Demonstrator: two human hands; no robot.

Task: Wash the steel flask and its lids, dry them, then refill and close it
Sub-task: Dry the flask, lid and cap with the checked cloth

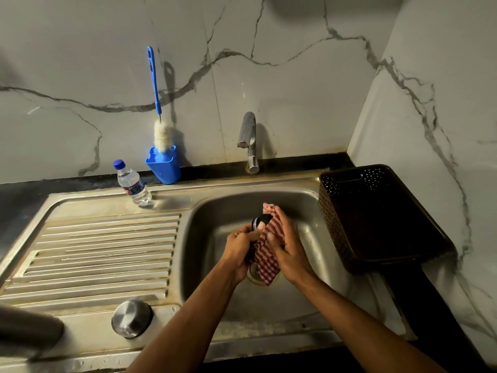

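Over the stainless steel sink (113,265) filling the lower frame, a person dries a small black inner lid (260,221) at centre, held above the basin so drips fall clear. The left hand (239,244) grips the lid; the right hand (287,249) presses a red-and-white checked cloth (266,261) around it. A domed steel outer lid (131,318) waits at lower left.

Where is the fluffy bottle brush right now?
The bottle brush stands upright in the blue holder against the back wall, left of the tap and just behind the water bottle.
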